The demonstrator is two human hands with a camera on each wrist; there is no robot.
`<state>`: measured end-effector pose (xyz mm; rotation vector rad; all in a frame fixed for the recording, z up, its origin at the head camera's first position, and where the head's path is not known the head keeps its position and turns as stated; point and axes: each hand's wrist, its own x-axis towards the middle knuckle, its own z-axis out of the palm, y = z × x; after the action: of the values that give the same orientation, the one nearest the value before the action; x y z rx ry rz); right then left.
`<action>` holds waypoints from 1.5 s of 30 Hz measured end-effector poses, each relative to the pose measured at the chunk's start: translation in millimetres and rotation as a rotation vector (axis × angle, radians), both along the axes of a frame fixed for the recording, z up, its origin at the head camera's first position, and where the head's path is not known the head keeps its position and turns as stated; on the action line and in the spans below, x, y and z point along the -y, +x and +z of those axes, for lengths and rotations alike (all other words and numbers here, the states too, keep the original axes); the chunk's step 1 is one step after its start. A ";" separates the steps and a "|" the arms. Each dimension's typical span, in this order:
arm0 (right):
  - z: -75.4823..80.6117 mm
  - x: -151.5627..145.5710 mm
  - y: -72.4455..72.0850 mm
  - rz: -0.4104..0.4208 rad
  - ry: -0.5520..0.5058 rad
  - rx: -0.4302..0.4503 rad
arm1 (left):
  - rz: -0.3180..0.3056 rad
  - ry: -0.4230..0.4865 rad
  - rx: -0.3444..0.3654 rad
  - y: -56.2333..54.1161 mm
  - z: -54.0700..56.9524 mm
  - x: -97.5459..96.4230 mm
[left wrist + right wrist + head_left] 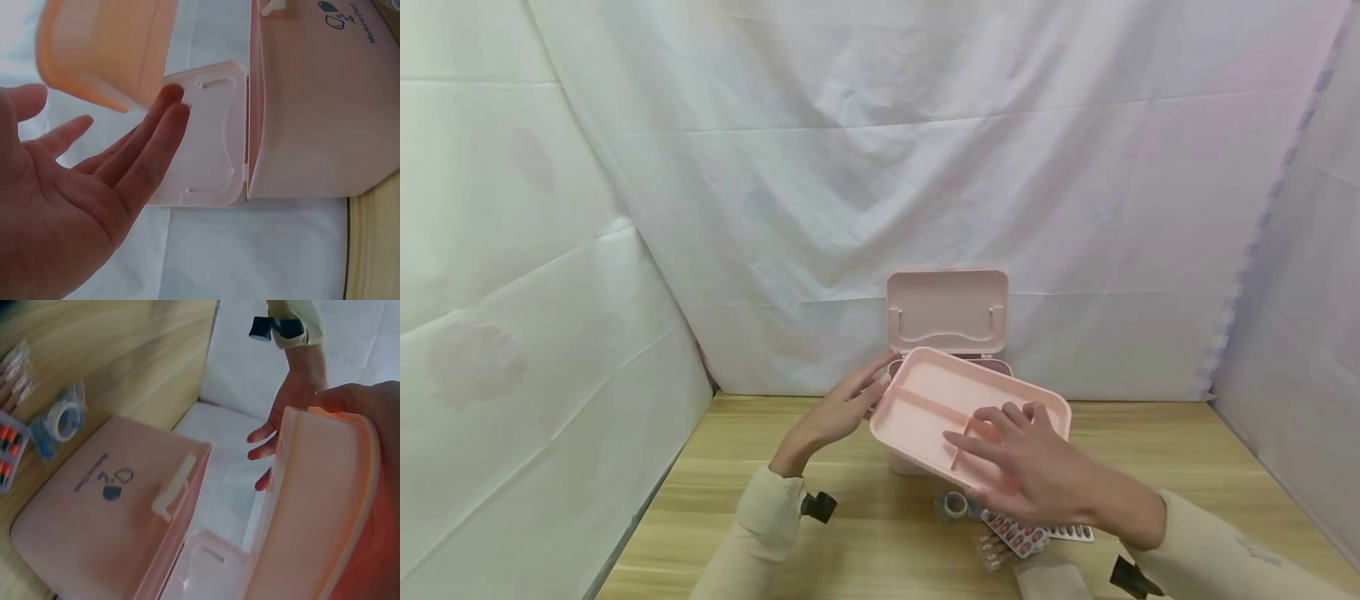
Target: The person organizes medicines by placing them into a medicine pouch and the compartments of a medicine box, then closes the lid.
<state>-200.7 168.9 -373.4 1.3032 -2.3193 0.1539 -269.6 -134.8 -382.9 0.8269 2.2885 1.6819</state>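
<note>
Tray: the pink divided tray (917,427) is held in the air, right of centre and low in the head view, hiding much of the box; the left wrist view shows it apart from the box.
Long axis: slants from upper left to lower right in the head view, one short end near the left hand, the other beyond the right.
Facing: compartments turn up toward the head camera; the long one lies along the upper side, with a short divider splitting the lower side.
Right hand: the hand (1030,467) grips the tray by its lower-right part, fingers reaching over the compartments.
Left hand: fingers extended and parted, the hand (842,408) has hold of nothing; it is beside the tray's left end, contact uncertain.
Box: the pink box (94,537) stands on the tabletop (865,517) with its lid (947,304) raised behind it.
Done: lid up, tray outside the box.
Left, as judged: tray unseated, lid unclosed, supplies outside; whether the tray is coming or going cannot be told.
Supplies: bagged tape roll (956,504) and blister packs (1015,533) lie at lower centre right.
Backdrop: white cloth (775,167) fills the upper frame.
</note>
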 end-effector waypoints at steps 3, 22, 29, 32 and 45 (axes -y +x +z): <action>-1.4 9.4 2.1 0.057 0.011 -0.005 | -0.016 -0.014 0.030 2.8 -0.8 6.7; -11.5 55.6 19.3 0.214 0.070 -0.059 | 0.067 -0.054 0.088 32.9 -25.9 50.0; -17.7 69.7 21.3 0.208 0.113 -0.029 | 0.151 -0.054 0.075 50.9 -29.2 66.9; -21.1 73.9 23.3 0.192 0.148 0.009 | 0.166 -0.057 0.060 56.9 -34.3 75.1; -21.2 56.8 19.7 0.144 0.095 0.061 | 0.218 -0.101 0.154 84.4 -59.2 122.0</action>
<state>-181.0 112.1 -394.6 1.5333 -2.3073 0.1328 -185.2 -256.8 -442.1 0.4242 2.4042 1.6328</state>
